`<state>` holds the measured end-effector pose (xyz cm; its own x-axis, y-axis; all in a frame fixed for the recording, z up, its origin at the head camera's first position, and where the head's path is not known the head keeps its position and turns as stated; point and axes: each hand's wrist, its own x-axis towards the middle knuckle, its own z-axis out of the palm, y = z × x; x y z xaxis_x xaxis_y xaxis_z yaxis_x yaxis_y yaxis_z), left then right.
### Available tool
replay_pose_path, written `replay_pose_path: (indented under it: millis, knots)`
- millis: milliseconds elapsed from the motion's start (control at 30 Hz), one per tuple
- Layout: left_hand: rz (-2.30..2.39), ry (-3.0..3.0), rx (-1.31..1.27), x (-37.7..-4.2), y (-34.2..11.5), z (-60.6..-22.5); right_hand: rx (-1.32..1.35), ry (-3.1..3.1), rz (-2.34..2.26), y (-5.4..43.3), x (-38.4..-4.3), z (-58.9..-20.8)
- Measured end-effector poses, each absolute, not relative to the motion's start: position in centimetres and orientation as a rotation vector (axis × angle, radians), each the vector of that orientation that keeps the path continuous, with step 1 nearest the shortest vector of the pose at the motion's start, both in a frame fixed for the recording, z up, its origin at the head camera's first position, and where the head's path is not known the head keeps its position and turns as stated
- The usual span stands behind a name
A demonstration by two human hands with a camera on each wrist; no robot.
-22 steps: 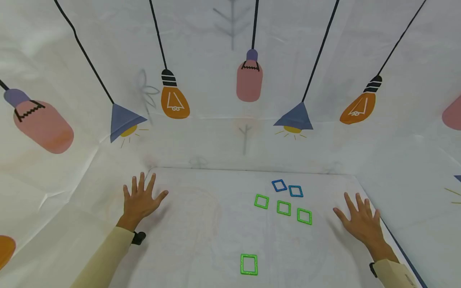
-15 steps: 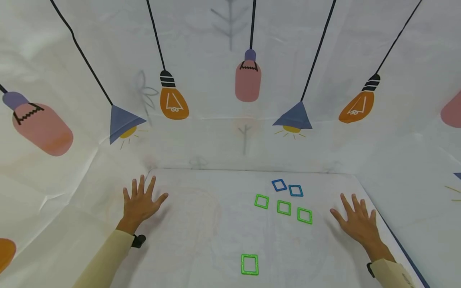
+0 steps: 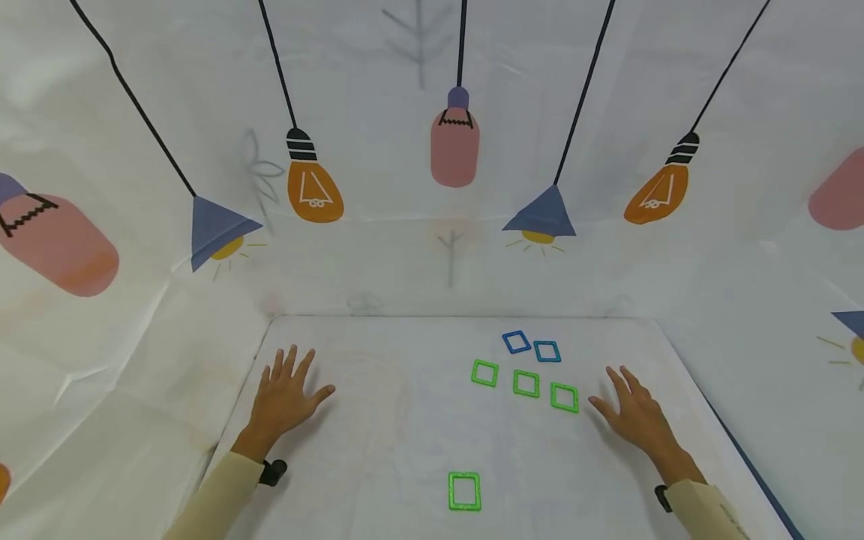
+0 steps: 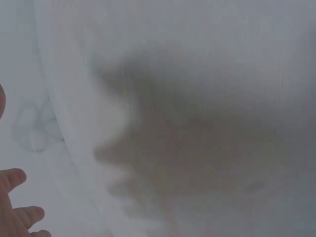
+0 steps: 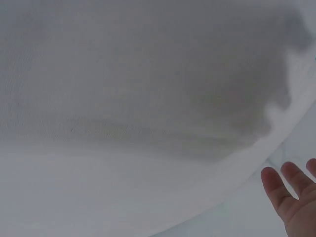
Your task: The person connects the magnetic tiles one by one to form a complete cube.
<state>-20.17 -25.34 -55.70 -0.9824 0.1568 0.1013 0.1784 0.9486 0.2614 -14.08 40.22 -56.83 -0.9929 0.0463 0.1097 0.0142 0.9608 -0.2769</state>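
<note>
Across the white tabletop [image 3: 378, 450] in the head view, we see six thin square frames lying flat, apart from the hands. Our right hand [image 3: 637, 416] hangs with fingers parted and grips nothing; its thumb is just beside the right-hand green frame [image 3: 553, 395]. We judge that a low sweep inward could knock that frame into the middle green frame [image 3: 515, 382], and on toward the left-hand green frame [image 3: 474, 371]. The left blue frame [image 3: 520, 350] and right blue frame [image 3: 549, 361] sit close together behind that row, so a long reach might jostle both. Being so flat, the frames could also slide under a fingertip instead of lifting. Our left hand [image 3: 283, 405] is spread wide, holding nothing, well apart from them all. The near green frame [image 3: 451, 491] lies alone toward us, between the forearms, where a dropped sleeve might drag it. All six look slim-edged and hollow, bright green or blue, the table showing through.

From the left wrist, we get splayed fingers at the lower left and a broad hand shadow [image 4: 173, 148]; no frame shows.

From the right wrist, we find separated, empty fingers at the lower right, and a speck of blue at the edge, too small to identify.
</note>
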Motion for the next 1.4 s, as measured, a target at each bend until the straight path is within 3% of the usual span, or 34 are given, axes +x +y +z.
replay_pose_path:
  millis: [667,1400]
  knots:
    - [-0.640,-2.998,-0.537,-16.2,-18.9,-57.2,0.081,-3.017,0.570,37.2,-15.1,-57.7]
    - [-0.807,-3.008,-0.860,-11.2,-10.8,-60.3,0.035,-3.128,0.619,36.1,-15.8,-57.9]
